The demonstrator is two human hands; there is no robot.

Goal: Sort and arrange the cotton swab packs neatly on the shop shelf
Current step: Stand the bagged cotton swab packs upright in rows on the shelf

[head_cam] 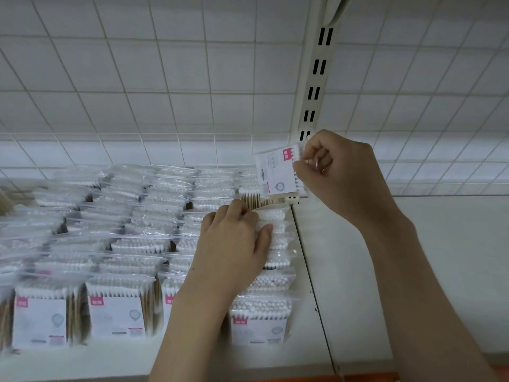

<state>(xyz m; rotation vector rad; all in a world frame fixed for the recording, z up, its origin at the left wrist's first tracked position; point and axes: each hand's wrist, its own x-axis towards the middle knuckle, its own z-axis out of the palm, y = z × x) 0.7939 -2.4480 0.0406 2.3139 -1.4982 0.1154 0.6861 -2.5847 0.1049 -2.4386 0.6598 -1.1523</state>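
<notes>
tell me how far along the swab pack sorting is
Mostly done, by the look of it: several rows of packs already stand upright across the shelf. In hand: the right hand holds one pack raised above the back of the rightmost row, while the left hand grips packs in that row. Left: placing that pack; the shelf section to the right stays bare.

A shop: white metal display shelf (413,271) w/ slotted upright (314,92) & wire-grid back panel (165,78), stocked w/ many identical cotton swab packs (115,312) in rows, labels facing front.
</notes>
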